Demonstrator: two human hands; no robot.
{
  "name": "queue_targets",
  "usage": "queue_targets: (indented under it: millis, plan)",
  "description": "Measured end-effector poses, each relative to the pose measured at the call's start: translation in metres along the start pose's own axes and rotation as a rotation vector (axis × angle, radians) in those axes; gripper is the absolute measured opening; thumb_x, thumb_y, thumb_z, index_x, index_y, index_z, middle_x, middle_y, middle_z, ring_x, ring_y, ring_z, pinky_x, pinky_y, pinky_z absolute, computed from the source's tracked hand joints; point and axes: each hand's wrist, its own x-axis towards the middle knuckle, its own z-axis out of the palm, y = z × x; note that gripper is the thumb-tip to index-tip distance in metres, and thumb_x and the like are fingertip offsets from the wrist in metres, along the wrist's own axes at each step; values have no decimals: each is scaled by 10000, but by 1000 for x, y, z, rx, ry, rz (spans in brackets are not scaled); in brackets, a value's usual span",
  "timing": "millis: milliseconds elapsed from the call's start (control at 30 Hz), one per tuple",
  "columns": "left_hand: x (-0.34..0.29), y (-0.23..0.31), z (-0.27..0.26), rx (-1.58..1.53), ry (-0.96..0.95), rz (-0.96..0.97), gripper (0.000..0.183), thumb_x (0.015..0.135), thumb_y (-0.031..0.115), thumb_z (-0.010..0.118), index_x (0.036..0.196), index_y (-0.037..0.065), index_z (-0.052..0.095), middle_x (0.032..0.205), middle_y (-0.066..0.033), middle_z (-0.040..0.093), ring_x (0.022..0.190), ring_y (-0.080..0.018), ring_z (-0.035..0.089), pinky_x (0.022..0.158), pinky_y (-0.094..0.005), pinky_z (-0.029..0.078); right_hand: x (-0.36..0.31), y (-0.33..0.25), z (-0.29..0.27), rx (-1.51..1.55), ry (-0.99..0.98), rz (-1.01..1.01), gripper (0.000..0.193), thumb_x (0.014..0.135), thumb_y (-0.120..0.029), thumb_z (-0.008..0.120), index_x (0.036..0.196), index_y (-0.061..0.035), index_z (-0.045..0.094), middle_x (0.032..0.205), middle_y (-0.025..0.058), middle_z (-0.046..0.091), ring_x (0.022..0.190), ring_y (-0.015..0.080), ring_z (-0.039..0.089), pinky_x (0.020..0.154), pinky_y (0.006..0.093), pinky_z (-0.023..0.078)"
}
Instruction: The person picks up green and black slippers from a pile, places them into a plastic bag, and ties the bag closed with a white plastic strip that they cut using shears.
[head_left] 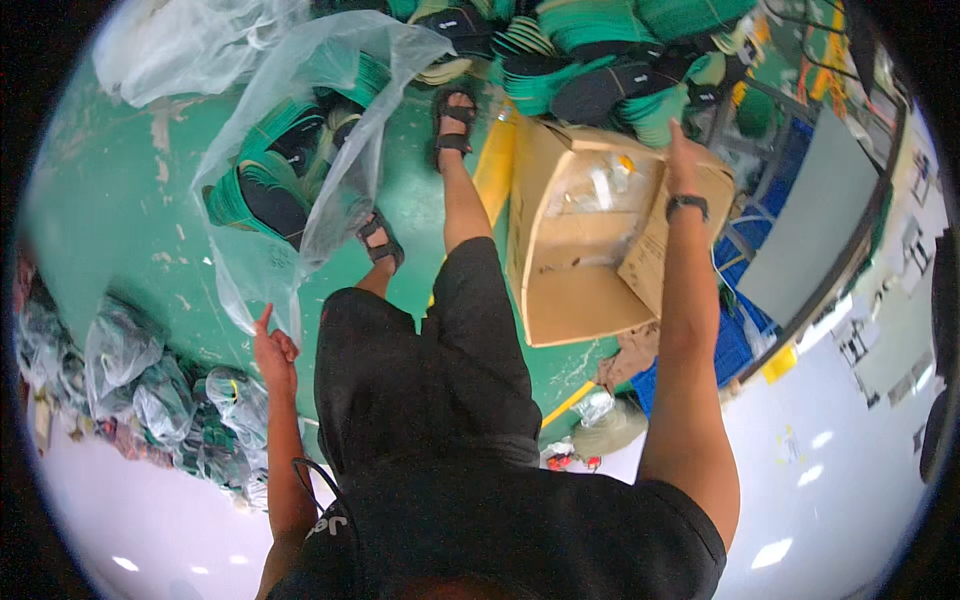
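My left hand point(275, 352) is at the near edge of a large clear plastic bag point(235, 285), its index finger stretched out and the other fingers curled in at the film. Bundled stacks of green and black shoe insoles point(262, 195) lie in or under this bag on the floor. Far to the right, my right hand point(683, 165) reaches over the corner of an open cardboard box point(575, 295). Its fingers are stretched out, seen edge-on, at a fanned stack of green insoles point(652, 115). Whether they touch it is hard to tell.
More insole stacks point(590, 30) crowd the far side. Clear plastic sheeting point(190, 45) lies at far left, and filled plastic bags point(165, 385) line the left. A blue crate point(735, 345) and a grey panel point(815, 215) stand on the right. Yellow tape point(495, 165) marks the green floor.
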Motion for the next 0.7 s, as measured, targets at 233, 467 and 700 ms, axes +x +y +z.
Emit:
queue_targets:
  millis: [233, 467, 700]
  plan:
    - [8, -3, -14, -11, 49, -65, 516, 981, 448, 327, 1306, 67, 454, 502, 40, 277, 415, -64, 259, 401, -219, 243, 33, -9, 13, -254, 61, 161, 841, 664, -638, 665, 1029, 115, 583, 1078, 239, 614, 1016, 321, 587, 898, 379, 426]
    - [10, 2, 23, 131, 112, -78, 503, 983, 437, 325, 1254, 47, 493, 480, 39, 273, 386, -62, 257, 367, -210, 240, 132, -2, 58, -514, 132, 361, 1184, 566, -781, 597, 1235, 174, 386, 1225, 300, 504, 1130, 380, 509, 952, 403, 393]
    - [20, 20, 82, 192, 180, -179, 499, 988, 429, 321, 1207, 25, 517, 493, 59, 255, 410, -45, 224, 376, -214, 209, 170, 64, 78, -334, -239, 282, 806, 671, -586, 674, 1166, 43, 579, 1270, 234, 509, 1179, 302, 476, 980, 359, 349]
